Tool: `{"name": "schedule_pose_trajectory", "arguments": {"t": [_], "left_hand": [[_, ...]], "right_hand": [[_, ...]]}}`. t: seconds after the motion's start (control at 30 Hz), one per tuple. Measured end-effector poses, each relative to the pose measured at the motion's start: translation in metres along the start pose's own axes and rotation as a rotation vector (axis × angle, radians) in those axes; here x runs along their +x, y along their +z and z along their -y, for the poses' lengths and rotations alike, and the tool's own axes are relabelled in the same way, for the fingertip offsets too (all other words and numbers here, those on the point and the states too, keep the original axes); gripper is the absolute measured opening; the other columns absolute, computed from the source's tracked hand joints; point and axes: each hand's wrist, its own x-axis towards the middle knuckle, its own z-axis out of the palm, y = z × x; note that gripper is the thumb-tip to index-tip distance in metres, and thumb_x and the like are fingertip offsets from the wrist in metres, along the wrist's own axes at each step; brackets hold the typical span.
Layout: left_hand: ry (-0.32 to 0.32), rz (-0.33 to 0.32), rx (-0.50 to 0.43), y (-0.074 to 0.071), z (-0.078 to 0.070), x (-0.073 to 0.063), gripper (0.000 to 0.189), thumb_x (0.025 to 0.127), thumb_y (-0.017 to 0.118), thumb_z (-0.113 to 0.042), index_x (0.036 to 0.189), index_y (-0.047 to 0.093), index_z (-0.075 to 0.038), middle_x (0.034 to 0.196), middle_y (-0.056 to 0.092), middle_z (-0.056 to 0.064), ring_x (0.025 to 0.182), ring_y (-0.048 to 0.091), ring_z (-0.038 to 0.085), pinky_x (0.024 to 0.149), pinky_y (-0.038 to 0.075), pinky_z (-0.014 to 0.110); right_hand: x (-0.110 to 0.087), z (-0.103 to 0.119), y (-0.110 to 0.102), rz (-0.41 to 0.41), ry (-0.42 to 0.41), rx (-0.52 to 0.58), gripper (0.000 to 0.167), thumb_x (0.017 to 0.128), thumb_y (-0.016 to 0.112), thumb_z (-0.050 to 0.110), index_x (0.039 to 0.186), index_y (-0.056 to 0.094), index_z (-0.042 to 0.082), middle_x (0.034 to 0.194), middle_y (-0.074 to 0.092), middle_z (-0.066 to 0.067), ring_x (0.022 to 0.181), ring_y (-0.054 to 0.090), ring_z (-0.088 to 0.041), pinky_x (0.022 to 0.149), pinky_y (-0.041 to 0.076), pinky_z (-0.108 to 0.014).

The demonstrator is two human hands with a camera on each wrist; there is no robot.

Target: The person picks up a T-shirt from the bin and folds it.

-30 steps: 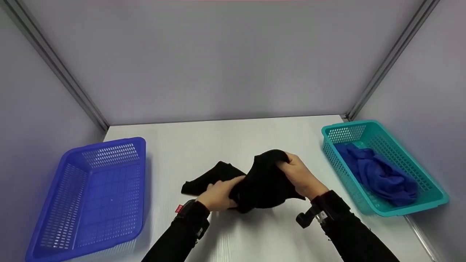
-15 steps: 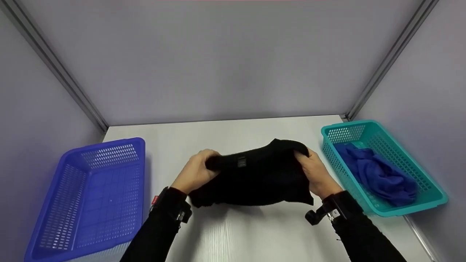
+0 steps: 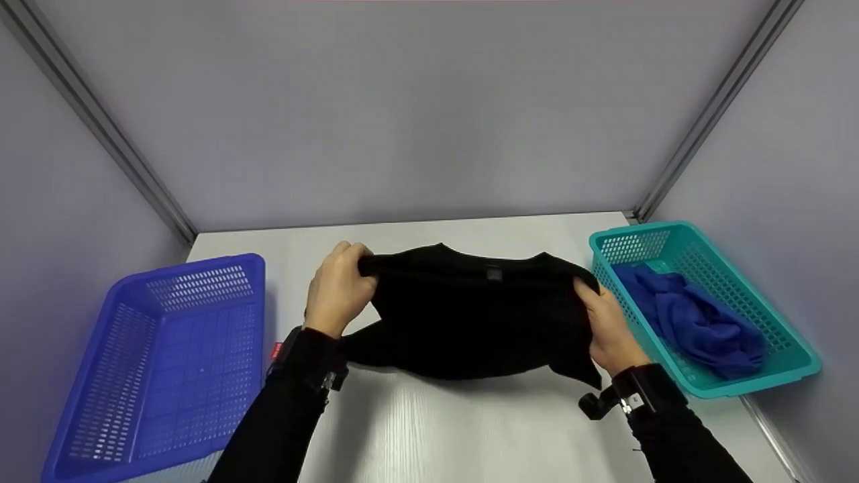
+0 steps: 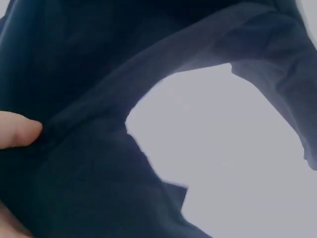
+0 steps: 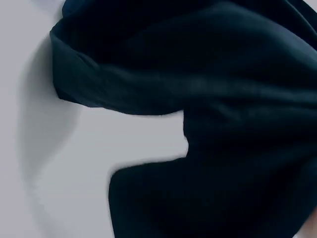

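Moved since the earlier frame: black garment (image 3: 470,322), spread wider, centre frame, over tabletop (image 3: 416,429). Left hand (image 3: 339,288) and right hand (image 3: 612,332), closed, each gripping one end. Blue basket (image 3: 191,369), lower left; teal basket (image 3: 711,268), right.

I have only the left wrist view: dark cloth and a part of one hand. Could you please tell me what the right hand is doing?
Observer: In the head view, the right hand holds the dark cloth at its other side.
Operator: Thank you. Does this cloth have some label?
Observer: Yes, a small grey label shows near its upper edge.
Operator: And what stands to the right of this work?
Observer: A turquoise basket, with a blue cloth lying crumpled inside.
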Motion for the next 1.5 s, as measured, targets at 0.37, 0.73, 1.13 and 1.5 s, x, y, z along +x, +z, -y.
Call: {"name": "schedule_pose_trajectory", "arguments": {"t": [0.37,0.73,1.13,1.5], "left_hand": [[0.130,0.233,-0.159,0.047,-0.034,-0.015,0.040,0.083,0.060,0.008,0.119,0.054,-0.009,0.107,0.074,0.022,0.098,0.072,0.040,0.087,0.057,0.056],[0.223,0.353,-0.211,0.071,-0.048,-0.026,0.037,0.092,0.075,-0.007,0.125,0.058,-0.008,0.112,0.073,0.016,0.106,0.071,0.034,0.096,0.056,0.052],[0.057,0.534,0.112,0.080,0.053,-0.059,0.088,0.090,0.083,-0.032,0.164,0.037,-0.016,0.163,0.044,0.016,0.152,0.031,0.055,0.119,0.027,0.074],[0.056,0.322,0.221,0.077,0.085,-0.066,0.015,0.094,0.064,-0.012,0.081,0.058,-0.010,0.077,0.055,0.002,0.072,0.055,0.023,0.066,0.048,0.045]], "right_hand": [[-0.007,-0.007,0.057,0.162,-0.064,-0.390,0.018,0.097,0.052,-0.003,0.111,0.044,0.004,0.096,0.061,-0.004,0.081,0.060,-0.016,0.070,0.052,-0.028],[-0.011,-0.018,0.104,0.311,-0.295,-0.776,0.017,0.100,0.074,0.028,0.109,0.073,0.014,0.099,0.071,0.002,0.087,0.061,-0.011,0.080,0.051,-0.027],[-0.006,-0.004,0.087,0.122,-0.242,-0.455,0.006,0.098,0.068,0.008,0.096,0.067,0.003,0.089,0.059,-0.002,0.087,0.055,-0.017,0.078,0.047,-0.028],[-0.003,0.004,0.065,0.062,-0.246,-0.355,0.011,0.098,0.062,0.001,0.105,0.069,-0.003,0.097,0.069,-0.003,0.093,0.062,-0.018,0.086,0.053,-0.028]]}}
